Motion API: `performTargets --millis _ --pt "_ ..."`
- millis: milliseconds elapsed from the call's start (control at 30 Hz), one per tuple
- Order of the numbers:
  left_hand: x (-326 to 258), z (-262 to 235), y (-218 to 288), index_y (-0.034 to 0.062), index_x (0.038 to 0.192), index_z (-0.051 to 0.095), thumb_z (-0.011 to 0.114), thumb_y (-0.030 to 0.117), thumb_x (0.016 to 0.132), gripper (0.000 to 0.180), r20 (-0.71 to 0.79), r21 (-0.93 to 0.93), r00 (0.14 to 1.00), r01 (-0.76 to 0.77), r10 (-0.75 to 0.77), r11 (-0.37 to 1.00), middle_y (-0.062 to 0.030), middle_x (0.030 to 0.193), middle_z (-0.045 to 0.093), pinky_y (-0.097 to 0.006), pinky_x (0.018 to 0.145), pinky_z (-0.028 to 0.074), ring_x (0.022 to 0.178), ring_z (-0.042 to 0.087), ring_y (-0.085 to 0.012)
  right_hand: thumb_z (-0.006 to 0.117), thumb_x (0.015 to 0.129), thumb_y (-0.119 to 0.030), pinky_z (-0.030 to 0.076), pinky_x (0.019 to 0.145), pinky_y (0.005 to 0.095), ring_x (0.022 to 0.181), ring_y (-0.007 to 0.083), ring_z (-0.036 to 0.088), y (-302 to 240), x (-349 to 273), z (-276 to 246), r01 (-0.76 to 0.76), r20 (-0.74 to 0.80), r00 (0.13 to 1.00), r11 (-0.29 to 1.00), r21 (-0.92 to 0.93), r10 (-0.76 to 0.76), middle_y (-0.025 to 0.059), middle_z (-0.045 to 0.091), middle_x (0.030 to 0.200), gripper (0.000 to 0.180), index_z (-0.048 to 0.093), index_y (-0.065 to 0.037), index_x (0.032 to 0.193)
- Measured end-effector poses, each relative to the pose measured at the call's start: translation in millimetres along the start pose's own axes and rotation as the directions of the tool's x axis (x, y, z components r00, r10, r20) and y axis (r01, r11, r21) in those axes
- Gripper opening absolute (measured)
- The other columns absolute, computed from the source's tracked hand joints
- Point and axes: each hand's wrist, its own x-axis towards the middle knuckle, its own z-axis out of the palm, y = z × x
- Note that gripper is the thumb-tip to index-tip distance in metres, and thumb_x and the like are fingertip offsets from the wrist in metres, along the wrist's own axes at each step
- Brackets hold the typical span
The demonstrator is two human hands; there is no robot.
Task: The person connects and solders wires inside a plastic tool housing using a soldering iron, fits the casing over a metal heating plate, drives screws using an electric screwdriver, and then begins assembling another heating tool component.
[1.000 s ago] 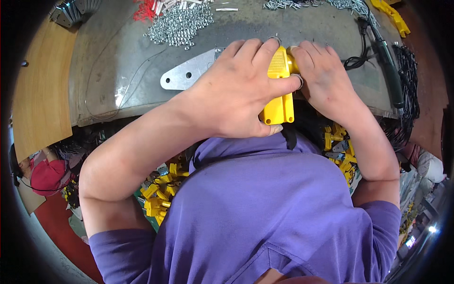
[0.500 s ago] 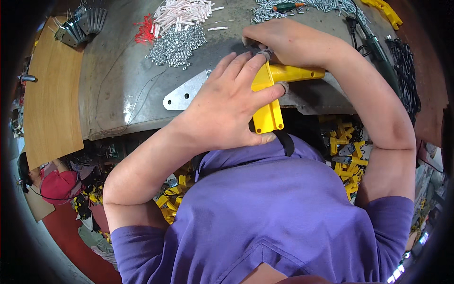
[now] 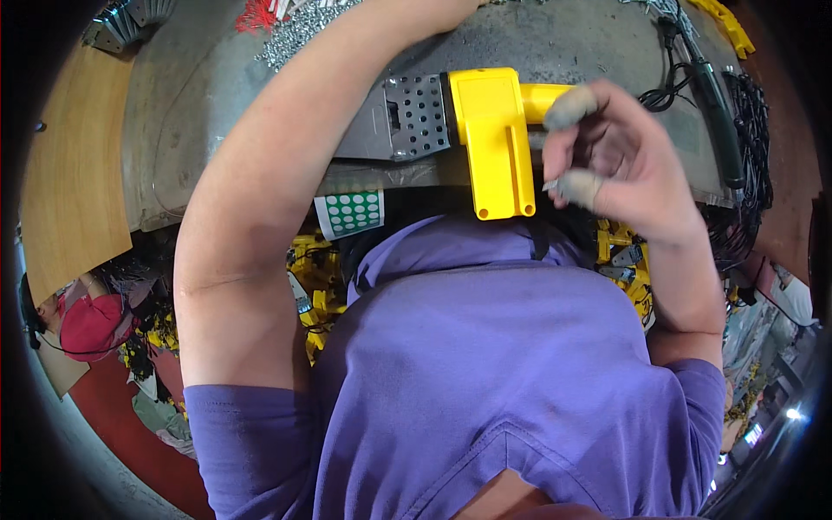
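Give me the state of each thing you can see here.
Left hand: mostly cut off at top; grip unclear.
Right hand: fingers curled, pinching a small shiny piece.
Yellow housing: lying over the edge of the table.
Metal plate: perforated, partly behind the left forearm.
Nuts: heaped, partly hidden.
Cord: looped.
Black cables: bunched.
Dark-handled tool: lying down.

From where I stand, the person's left arm (image 3: 260, 173) bends at the elbow, then goes up and across, far out in front. I can only see part of the left hand (image 3: 440, 12), so its fingers are hard to make out. The right arm (image 3: 685, 277) is bent too, with its hand held up closer in. On that right hand (image 3: 620, 169), the pointing finger (image 3: 572, 108) curls over, and the thumb (image 3: 579, 189) sticks inward below it, apart from its tip.
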Motion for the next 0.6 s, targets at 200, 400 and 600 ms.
performTargets --millis 200,400,600 --pt "7 -3 3 -0.0039 0.107 0.046 0.061 0.009 0.077 0.036 0.045 0.054 0.992 0.113 -0.115 0.992 -0.0305 0.091 0.062 -0.047 0.08 0.048 0.091 0.06 -0.0448 0.062 0.079 0.004 0.048 0.071 0.0247 0.083 0.0105 0.057 10 -10 17 0.015 -0.022 0.999 0.942 -0.334 -0.024 0.0032 0.058 0.089 0.039 0.05 -0.004 0.115" --pt "-25 -58 52 -0.0029 0.103 0.045 0.057 0.007 0.08 0.028 0.15 -0.32 0.97 0.23 -0.19 0.919 -0.0247 0.091 0.06 -0.039 0.076 0.048 0.085 0.061 -0.034 0.064 0.078 -0.001 0.049 0.07 0.0269 0.085 0.0106 0.058 0 0 5 0.168 -0.015 0.975 0.779 -0.604 -0.222 0.0032 0.059 0.091 0.039 0.053 -0.004 0.115" --pt "-95 -57 49 -0.0002 0.106 0.048 0.068 0.009 0.082 0.033 0.122 -0.437 0.992 0.093 -0.044 0.895 -0.0105 0.097 0.06 -0.031 0.08 0.049 0.092 0.062 -0.0205 0.054 0.087 -0.009 0.047 0.079 0.0414 0.089 0.0325 0.06 -35 87 -36 -0.061 -0.101 0.97 0.179 -0.982 -0.22 0.0175 0.061 0.094 0.023 0.052 -0.003 0.109"
